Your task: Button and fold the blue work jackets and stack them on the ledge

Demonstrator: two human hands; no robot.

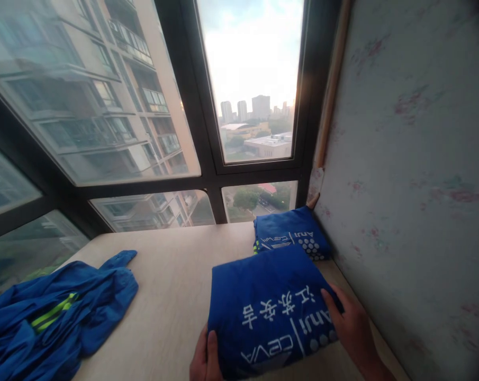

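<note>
A folded blue work jacket (263,286) with white lettering, upside down from here, is held between my two hands near the front of the wooden surface. My left hand (206,354) grips its left edge, thumb on top. On the right edge, my right hand (348,323) has its thumb over the cloth and its fingers mostly hidden behind. Just beyond lies a second folded blue jacket (290,230) with similar lettering, partly covered by the one I hold. Off to the left, a loose, crumpled blue garment (64,312) with yellow-green stripes is spread out.
The pale wooden surface (163,286) runs up to dark-framed windows (207,180). A wall with flowered paper (401,185) closes off the right side, close to my right hand. Tall buildings show outside.
</note>
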